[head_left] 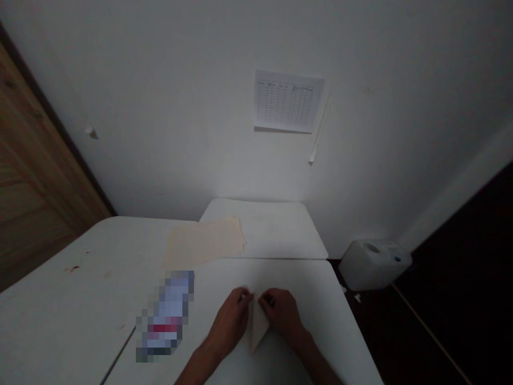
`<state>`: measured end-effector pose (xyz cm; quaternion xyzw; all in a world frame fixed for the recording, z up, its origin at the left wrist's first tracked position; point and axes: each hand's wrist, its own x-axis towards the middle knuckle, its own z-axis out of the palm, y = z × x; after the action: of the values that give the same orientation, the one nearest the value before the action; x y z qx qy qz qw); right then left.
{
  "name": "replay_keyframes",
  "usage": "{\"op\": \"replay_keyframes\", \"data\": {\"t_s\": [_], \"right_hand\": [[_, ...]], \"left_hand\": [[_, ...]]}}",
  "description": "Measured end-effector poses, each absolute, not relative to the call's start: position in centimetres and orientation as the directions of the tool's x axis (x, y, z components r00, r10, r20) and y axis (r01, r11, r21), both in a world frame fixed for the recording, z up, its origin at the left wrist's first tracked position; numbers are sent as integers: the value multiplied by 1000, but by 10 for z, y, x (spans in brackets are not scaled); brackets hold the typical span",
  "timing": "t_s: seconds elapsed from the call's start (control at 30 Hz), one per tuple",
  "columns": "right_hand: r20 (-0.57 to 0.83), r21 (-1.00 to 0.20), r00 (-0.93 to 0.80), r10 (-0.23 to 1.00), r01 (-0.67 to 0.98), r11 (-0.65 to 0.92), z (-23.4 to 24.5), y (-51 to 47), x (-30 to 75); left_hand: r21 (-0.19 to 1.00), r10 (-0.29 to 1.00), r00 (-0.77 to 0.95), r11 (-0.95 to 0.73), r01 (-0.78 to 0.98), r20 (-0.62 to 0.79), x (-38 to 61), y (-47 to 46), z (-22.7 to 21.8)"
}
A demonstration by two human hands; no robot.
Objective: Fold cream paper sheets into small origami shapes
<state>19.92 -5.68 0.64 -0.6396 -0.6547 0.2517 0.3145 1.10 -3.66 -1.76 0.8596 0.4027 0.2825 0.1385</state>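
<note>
A folded sheet of cream paper comes to a point toward me on the white table. My left hand pinches its left side near the top. On the opposite side, my right hand is closed with fingertips on the paper's upper right edge. Both hands hide part of the paper, and the fingertips are a short way apart. Farther back, several cream sheets lie loosely stacked across the seam between tables.
White tables meet at narrow seams. A pixelated bluish item lies left of my hands. A printed chart hangs on the wall. A white plastic jug stands on the floor at right. A wooden door is at left.
</note>
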Motion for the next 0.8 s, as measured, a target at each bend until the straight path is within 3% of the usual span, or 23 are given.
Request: {"op": "replay_keyframes", "data": {"t_s": [0.17, 0.33, 0.53, 0.8], "right_hand": [[164, -544, -75, 984, 825, 154, 5, -62, 196], [210, -342, -179, 961, 908, 243, -2, -64, 197], [194, -277, -234, 953, 919, 282, 1, -64, 197], [171, -325, -253, 952, 898, 297, 9, -71, 202]], "left_hand": [[241, 661, 674, -749, 617, 329, 7, -34, -26], [210, 658, 708, -753, 624, 256, 8, -34, -21], [236, 671, 698, -741, 628, 251, 7, -34, -19], [269, 668, 706, -743, 614, 235, 4, -37, -9]]}}
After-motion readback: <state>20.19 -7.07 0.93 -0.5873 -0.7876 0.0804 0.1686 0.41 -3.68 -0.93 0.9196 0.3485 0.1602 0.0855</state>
